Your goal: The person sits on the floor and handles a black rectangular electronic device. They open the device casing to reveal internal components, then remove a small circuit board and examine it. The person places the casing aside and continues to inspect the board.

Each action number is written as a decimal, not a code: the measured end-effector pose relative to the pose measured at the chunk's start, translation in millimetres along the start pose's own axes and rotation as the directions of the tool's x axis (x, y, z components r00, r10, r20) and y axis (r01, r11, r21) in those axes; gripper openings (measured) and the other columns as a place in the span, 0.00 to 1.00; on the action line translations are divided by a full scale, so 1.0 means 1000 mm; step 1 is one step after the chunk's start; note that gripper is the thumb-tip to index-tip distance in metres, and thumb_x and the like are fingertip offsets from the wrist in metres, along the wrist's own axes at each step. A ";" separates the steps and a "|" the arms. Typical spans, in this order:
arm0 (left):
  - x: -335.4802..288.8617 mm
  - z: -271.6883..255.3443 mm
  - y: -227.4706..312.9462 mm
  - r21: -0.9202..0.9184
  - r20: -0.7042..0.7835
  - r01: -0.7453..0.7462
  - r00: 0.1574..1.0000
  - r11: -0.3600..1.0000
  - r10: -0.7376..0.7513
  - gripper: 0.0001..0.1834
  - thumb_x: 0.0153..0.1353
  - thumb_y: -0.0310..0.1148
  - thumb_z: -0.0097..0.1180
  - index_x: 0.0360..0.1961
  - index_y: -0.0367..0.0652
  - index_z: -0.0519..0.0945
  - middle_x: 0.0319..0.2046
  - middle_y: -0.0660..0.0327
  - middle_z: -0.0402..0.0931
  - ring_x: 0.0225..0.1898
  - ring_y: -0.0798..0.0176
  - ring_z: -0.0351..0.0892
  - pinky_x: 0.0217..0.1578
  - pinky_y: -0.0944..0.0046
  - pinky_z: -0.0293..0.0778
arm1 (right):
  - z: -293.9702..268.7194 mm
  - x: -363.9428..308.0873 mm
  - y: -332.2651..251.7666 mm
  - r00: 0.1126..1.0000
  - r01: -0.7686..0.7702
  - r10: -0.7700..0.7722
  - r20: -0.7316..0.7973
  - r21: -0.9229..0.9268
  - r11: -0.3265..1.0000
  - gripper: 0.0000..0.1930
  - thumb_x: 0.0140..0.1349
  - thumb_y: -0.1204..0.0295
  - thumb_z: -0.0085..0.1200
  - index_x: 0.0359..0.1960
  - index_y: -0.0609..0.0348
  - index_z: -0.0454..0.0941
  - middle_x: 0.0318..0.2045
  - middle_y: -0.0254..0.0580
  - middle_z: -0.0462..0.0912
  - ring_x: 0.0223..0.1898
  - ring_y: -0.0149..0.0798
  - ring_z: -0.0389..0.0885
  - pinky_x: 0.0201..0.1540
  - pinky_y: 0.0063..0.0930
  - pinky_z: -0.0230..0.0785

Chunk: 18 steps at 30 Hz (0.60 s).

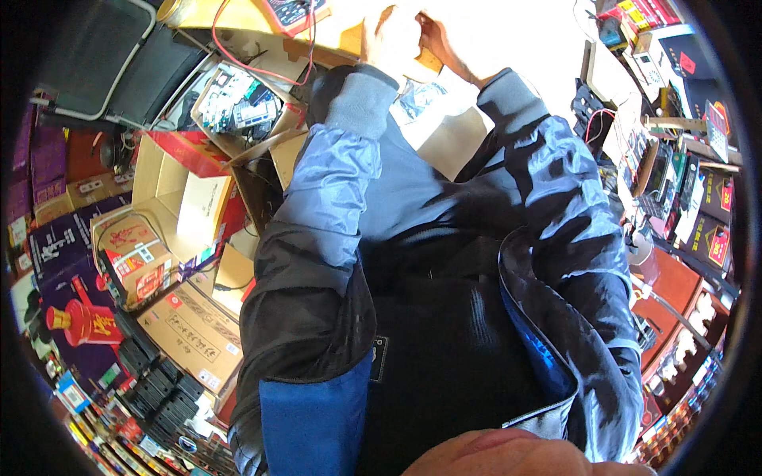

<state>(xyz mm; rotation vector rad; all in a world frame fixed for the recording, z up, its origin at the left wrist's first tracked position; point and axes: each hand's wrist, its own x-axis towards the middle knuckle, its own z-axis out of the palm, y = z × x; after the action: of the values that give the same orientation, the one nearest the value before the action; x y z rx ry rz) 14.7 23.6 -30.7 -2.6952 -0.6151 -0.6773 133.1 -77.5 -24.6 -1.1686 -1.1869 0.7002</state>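
At the top of the head view, in strong glare, my left hand (390, 36) and my right hand (444, 41) are close together over the bright work table (349, 40). Both have their fingers curled inward toward each other. Whatever lies between them is washed out by the light, so I cannot make it out. Left of my left hand, a red-edged multimeter (292, 11) rests at the table's edge. Its red test lead (226, 57) loops down over the edge toward my left sleeve. Below the hands a clear plastic bag (419, 99) catches the light.
An open carton of circuit boards (242, 107) stands left of my left forearm. Beyond it are a black folding chair (119, 63), an open red-and-brown carton (186, 198) and a closed cardboard box (190, 337). On the right, boards and boxes crowd a cluttered shelf (675, 182).
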 end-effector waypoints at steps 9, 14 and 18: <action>-0.012 -0.045 0.037 -0.990 0.139 0.107 0.818 -0.090 -0.559 0.19 0.66 0.37 0.63 0.23 0.38 0.73 0.19 0.61 0.70 0.24 0.68 0.70 0.25 0.63 0.69 | 0.015 -0.057 -0.026 0.995 0.023 -0.102 0.000 -0.974 0.223 0.12 0.70 0.67 0.55 0.48 0.63 0.79 0.38 0.50 0.83 0.38 0.47 0.83 0.45 0.37 0.78; -0.006 -0.065 0.024 -0.996 0.071 0.042 0.893 -0.075 -0.444 0.19 0.65 0.39 0.63 0.23 0.40 0.72 0.19 0.57 0.69 0.22 0.58 0.69 0.28 0.59 0.70 | 0.014 -0.059 0.007 0.992 0.124 -0.019 0.124 -0.992 -0.016 0.15 0.72 0.65 0.52 0.49 0.65 0.78 0.41 0.49 0.82 0.40 0.43 0.81 0.46 0.33 0.76; -0.005 -0.076 0.018 -0.992 0.124 0.112 0.882 -0.053 -0.455 0.20 0.59 0.45 0.65 0.20 0.43 0.73 0.20 0.56 0.74 0.24 0.51 0.79 0.28 0.56 0.73 | 0.018 -0.047 0.019 0.966 0.243 0.108 0.234 -0.967 -0.077 0.17 0.73 0.63 0.50 0.49 0.66 0.77 0.43 0.47 0.80 0.42 0.40 0.79 0.46 0.30 0.74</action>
<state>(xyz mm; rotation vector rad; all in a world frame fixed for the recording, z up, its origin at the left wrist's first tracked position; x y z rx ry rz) -9.3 -22.0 28.2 -3.5300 -0.8496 -2.4216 106.0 -108.7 -59.4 -2.3009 -2.1031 -0.4560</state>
